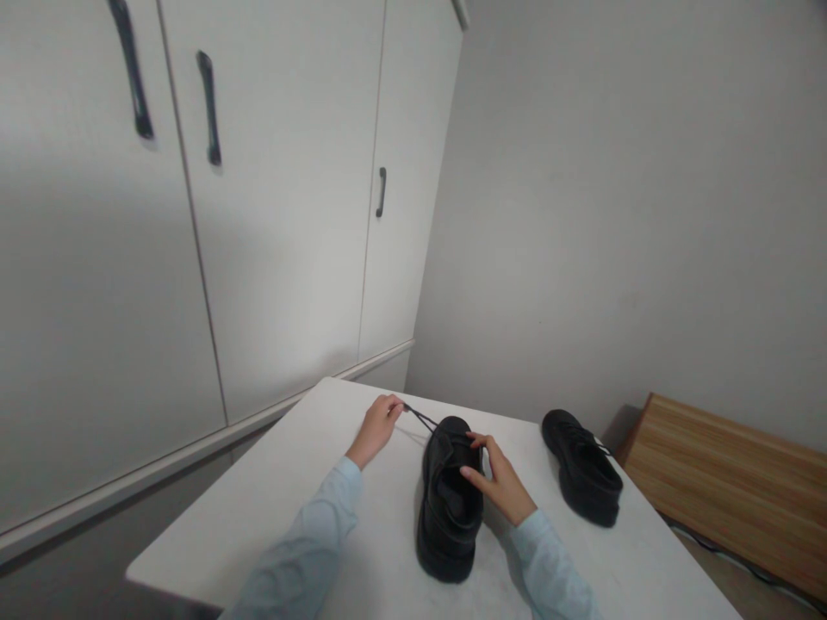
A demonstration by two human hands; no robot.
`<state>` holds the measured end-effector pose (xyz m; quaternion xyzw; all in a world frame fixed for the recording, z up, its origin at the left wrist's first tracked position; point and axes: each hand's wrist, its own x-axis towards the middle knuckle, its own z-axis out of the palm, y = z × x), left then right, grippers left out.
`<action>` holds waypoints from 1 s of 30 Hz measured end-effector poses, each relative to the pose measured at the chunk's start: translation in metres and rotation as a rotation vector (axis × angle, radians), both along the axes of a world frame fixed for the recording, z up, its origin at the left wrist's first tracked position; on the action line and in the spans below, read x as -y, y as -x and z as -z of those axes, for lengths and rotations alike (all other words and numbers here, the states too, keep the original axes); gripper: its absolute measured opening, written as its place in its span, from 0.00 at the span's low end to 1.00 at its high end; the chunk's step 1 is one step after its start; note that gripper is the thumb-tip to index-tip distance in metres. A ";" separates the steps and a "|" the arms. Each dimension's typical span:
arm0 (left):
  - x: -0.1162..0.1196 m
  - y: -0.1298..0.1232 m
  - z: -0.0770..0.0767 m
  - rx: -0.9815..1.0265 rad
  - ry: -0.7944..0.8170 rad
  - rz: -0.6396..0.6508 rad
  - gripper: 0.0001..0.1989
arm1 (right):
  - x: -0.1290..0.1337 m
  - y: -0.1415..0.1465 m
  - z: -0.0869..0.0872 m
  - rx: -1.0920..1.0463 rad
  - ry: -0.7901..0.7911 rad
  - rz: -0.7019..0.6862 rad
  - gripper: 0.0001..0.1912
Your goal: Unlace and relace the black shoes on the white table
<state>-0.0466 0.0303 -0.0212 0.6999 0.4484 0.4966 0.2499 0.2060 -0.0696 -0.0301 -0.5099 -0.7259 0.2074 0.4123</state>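
A black lace-up shoe (445, 542) stands upright on the white table (310, 491), its toe pointing away from me and its opening towards me. My left hand (378, 424) is off to the left of the toe, fingers pinched on the black shoelace (419, 416), which stretches taut from the shoe. On the shoe's right side lies my right hand (500, 482), thumb and fingers spread apart around the edge by the opening, gripping its upper. The fingertips on the inner side are partly hidden.
A second black shoe (587, 482), with laces, rests near the table's right edge. Beyond that edge is a wooden board or panel (724, 482). White cabinet doors (284, 215) with dark handles rise on the left, and a grey wall (613, 215) stands behind.
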 end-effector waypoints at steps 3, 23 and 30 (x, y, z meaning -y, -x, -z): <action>0.003 -0.004 -0.002 0.343 0.142 0.124 0.13 | 0.000 0.000 0.000 -0.005 0.005 -0.001 0.17; 0.017 0.001 -0.027 0.849 0.049 0.166 0.11 | -0.001 -0.001 0.003 -0.058 0.016 0.000 0.17; 0.035 -0.021 -0.013 -0.264 -0.149 0.143 0.12 | -0.001 -0.001 0.003 -0.043 0.028 -0.018 0.18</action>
